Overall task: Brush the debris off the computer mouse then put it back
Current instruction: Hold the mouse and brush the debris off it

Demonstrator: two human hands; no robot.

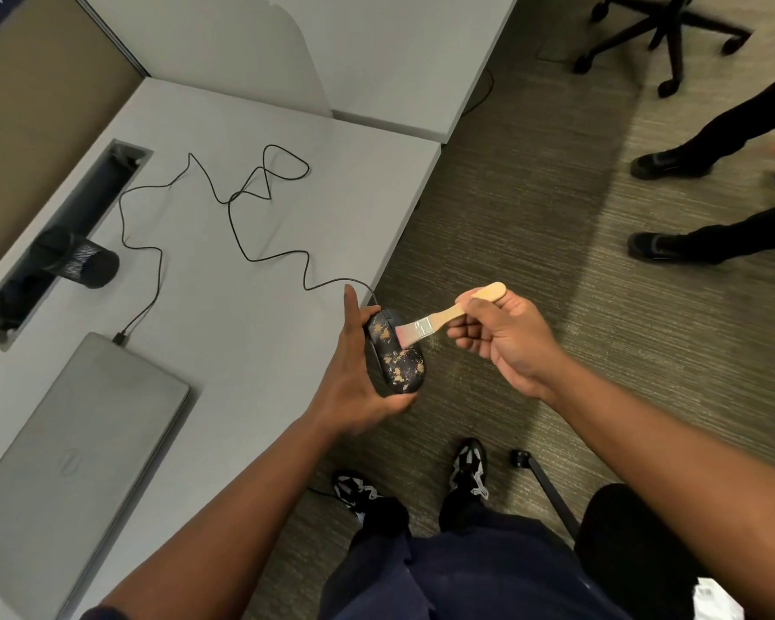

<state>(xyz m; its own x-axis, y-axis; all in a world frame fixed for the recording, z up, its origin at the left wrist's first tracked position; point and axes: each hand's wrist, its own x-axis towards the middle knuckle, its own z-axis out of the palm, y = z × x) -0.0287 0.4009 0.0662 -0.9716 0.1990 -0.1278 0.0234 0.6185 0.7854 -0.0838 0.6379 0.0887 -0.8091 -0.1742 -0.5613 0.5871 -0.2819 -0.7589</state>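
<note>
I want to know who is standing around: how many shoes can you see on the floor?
4. The wearer's patterned left shoe and right shoe at bottom centre; two black shoes, and, of another person at right. More may lie outside the frame.

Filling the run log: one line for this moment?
left hand holds mouse past desk edge | right hand brush on it | debris remains

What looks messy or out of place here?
Tan debris is caked in patches over the black computer mouse, held past the desk edge by the left hand. The right hand sets the paintbrush bristles against it.
</note>
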